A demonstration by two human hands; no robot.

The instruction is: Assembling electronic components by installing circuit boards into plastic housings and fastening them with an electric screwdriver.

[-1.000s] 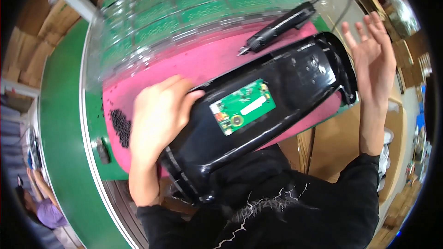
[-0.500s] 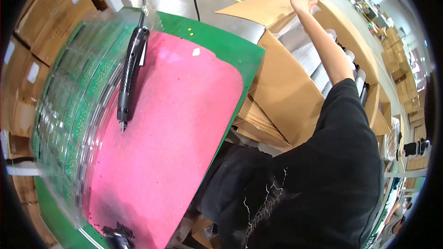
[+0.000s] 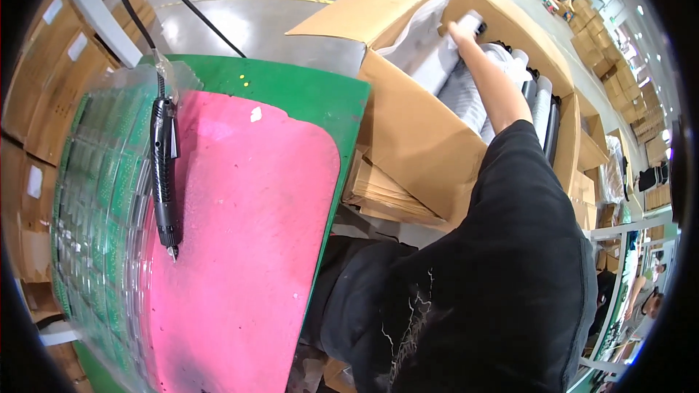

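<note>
My right hand [image 3: 460, 33] reaches into the open cardboard box [image 3: 426, 135], its fingers closed round the upper end of a white-wrapped cylinder [image 3: 473, 20] with a dark end. The fingers are slightly blurred and partly hidden by the angle. Below the hand, several grey and black cylinders, some in pale foam sleeves [image 3: 464, 98], stand close together inside the box. A clear plastic sheet [image 3: 419, 29] hangs along the box's far left inner side. My left hand is out of view.
At the left, a black electric screwdriver [image 3: 164, 175] hangs by its cord over a pink mat [image 3: 255, 196] on a green table [image 3: 320, 91]. Clear trays with green circuit boards [image 3: 102, 196] lie beside it. Flattened cardboard [image 3: 393, 193] is under the box; cartons [image 3: 33, 211] stand at the far left.
My right hand has gone from above the box's far flap down into the box and closed on the cylinder. The view has shifted, showing more of the box's contents.
</note>
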